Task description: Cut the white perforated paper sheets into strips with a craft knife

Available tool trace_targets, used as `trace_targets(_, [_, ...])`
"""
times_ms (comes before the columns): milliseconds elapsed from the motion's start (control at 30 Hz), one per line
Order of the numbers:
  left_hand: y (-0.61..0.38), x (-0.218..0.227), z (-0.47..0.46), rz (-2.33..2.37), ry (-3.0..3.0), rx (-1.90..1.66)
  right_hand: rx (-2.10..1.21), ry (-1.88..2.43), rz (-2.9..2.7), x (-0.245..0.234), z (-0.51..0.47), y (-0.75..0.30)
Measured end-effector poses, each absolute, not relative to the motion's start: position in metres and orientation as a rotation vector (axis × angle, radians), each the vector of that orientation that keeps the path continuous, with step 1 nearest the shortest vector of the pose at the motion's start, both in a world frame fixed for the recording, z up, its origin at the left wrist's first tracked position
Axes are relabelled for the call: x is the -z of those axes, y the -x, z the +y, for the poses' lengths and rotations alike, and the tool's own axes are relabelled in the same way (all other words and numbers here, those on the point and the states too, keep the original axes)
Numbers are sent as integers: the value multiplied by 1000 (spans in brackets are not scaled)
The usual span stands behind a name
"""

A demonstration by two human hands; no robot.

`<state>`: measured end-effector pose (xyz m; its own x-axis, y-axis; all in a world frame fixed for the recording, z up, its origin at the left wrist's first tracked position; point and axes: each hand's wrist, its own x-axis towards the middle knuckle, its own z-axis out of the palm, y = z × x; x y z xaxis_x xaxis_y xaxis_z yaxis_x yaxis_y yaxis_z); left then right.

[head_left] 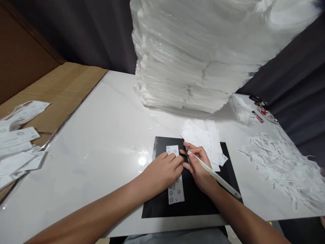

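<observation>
My left hand (165, 171) lies across a white paper strip (177, 195) printed with grey round marks, its fingers curled and their tips partly hidden. The strip rests on a black mat (154, 210). Just beside it, my right hand (200, 169) grips a slim tool with a long whitish handle (220, 179). Its dark tip points toward the strip and is too small to make out; the handle slants back along the right forearm. Behind the right hand, several white strips (213, 139) overlap the mat's far edge.
A tall stack of white goods in clear plastic (188, 67) stands at the back. Loose white cords (286, 166) are heaped at right, with small items (265, 110) behind them. At left, printed strips (17, 152), one with a cord loop, lie partly on a cardboard sheet (63, 88).
</observation>
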<state>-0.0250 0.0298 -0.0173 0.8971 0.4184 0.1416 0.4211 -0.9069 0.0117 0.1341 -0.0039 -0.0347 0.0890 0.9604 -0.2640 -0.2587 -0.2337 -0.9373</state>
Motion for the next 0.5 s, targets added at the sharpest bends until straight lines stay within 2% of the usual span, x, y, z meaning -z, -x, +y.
trace_targets(200, [27, 24, 29, -680, 3044, 239, -1471, 1216, -833, 39, -3, -135])
trace_targets(367, [39, 15, 32, -684, 3366, 268, -1450, 1179, -883, 42, -4, -134])
trace_targets(500, [52, 7, 46, -957, 3400, 389, -1483, 1128, -875, 41, -3, -136])
